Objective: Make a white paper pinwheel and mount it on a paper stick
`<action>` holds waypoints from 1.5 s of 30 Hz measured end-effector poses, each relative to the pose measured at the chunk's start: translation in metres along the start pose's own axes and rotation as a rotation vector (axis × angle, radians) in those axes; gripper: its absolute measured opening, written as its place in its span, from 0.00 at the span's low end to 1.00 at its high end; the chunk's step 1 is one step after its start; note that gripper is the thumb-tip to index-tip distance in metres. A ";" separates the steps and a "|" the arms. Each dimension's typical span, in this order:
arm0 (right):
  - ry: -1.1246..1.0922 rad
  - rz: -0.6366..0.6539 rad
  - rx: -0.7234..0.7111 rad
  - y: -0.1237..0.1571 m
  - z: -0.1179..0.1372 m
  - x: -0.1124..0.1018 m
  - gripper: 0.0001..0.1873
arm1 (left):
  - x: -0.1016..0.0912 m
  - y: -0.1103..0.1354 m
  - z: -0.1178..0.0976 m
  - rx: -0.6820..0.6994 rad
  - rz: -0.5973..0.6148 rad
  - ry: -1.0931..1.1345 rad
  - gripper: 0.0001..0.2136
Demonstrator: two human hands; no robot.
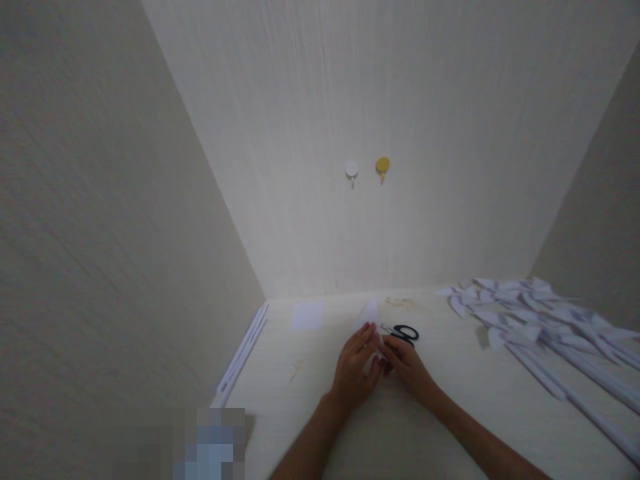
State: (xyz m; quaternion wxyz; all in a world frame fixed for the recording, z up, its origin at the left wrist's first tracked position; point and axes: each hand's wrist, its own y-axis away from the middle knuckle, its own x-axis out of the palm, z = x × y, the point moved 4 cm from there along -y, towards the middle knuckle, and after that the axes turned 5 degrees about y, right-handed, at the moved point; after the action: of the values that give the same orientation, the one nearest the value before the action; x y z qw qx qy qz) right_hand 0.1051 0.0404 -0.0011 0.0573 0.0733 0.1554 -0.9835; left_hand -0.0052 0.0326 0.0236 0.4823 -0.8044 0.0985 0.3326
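Note:
My left hand (pixel 354 367) and my right hand (pixel 406 362) meet over a small white sheet of paper (pixel 369 313) lying on the pale table (pixel 425 413). Both hands press on the sheet with fingers curled and pinched at its near edge. The paper's far corner points away from me. Black-handled scissors (pixel 403 332) lie on the table just beyond my right hand, apart from it.
A heap of folded white paper pieces and strips (pixel 540 320) spreads over the table's right side. A small white square of paper (pixel 307 316) lies at the back left. White sheets (pixel 243 357) lean along the left wall. Two hooks (pixel 367 168), white and yellow, hang on the back wall.

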 end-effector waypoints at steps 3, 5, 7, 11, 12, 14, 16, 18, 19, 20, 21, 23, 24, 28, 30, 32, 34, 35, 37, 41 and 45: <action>0.147 -0.121 -0.014 0.003 0.001 -0.006 0.17 | -0.003 0.001 0.005 -0.044 -0.093 -0.067 0.19; 0.294 -0.219 -0.057 0.004 0.004 -0.011 0.15 | -0.006 0.002 0.004 -0.022 -0.137 -0.126 0.19; 0.411 -0.267 -0.130 0.005 0.008 -0.013 0.13 | -0.005 0.002 0.000 0.044 -0.097 -0.182 0.19; 0.542 -0.202 -0.274 0.007 0.011 -0.007 0.12 | 0.002 0.002 -0.005 0.066 0.097 -0.238 0.17; 0.569 -0.193 -0.278 0.008 0.009 -0.007 0.12 | 0.003 0.002 -0.005 0.051 0.113 -0.234 0.16; 0.601 -0.202 -0.250 0.008 0.006 -0.007 0.12 | 0.002 0.002 -0.003 0.013 0.110 -0.199 0.14; 0.585 -0.228 -0.216 0.009 0.003 -0.008 0.11 | 0.001 0.002 0.000 -0.042 0.082 -0.144 0.11; 0.516 -0.247 -0.191 0.010 0.003 -0.009 0.12 | -0.001 0.002 0.003 -0.092 0.044 -0.092 0.10; 0.467 -0.246 -0.180 0.010 0.003 -0.009 0.12 | -0.001 0.002 0.004 -0.103 0.027 -0.069 0.10; 0.420 -0.237 -0.174 0.010 0.004 -0.008 0.12 | -0.001 0.002 0.005 -0.105 0.013 -0.044 0.10; 0.386 -0.225 -0.175 0.010 0.005 -0.008 0.12 | -0.001 0.003 0.005 -0.105 0.001 -0.021 0.10; 0.374 -0.218 -0.193 0.009 0.009 -0.007 0.11 | 0.000 0.004 0.006 -0.102 -0.016 0.019 0.11; 0.391 -0.232 -0.206 0.009 0.012 -0.008 0.10 | 0.000 0.005 0.007 -0.101 -0.026 0.031 0.11; 0.452 -0.320 -0.205 0.010 0.014 -0.014 0.08 | -0.001 0.005 0.013 -0.133 -0.070 0.021 0.10; 0.461 -0.358 -0.183 0.010 0.014 -0.017 0.08 | -0.004 0.004 0.017 -0.170 -0.113 0.000 0.10; 0.470 -0.405 -0.171 0.010 0.013 -0.020 0.07 | -0.008 0.004 0.020 -0.202 -0.163 -0.010 0.10; 0.477 -0.447 -0.171 0.010 0.013 -0.022 0.08 | -0.010 0.004 0.023 -0.236 -0.211 -0.002 0.10; 0.479 -0.464 -0.176 0.011 0.013 -0.022 0.08 | -0.011 0.004 0.025 -0.255 -0.236 0.005 0.09; 0.482 -0.491 -0.188 0.011 0.013 -0.023 0.08 | -0.013 0.005 0.030 -0.286 -0.290 0.012 0.09; 0.480 -0.521 -0.156 0.011 0.009 -0.031 0.09 | -0.028 0.010 0.045 -0.373 -0.416 -0.041 0.09; 0.456 -0.572 -0.046 0.011 0.004 -0.040 0.11 | -0.045 0.020 0.058 -0.524 -0.588 -0.091 0.10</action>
State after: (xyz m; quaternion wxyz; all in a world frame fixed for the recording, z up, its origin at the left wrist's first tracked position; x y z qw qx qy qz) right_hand 0.1456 0.0320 0.0060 -0.2547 0.2428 0.2003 -0.9144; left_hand -0.0742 0.0645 0.0196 0.3391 -0.8785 -0.2460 0.2295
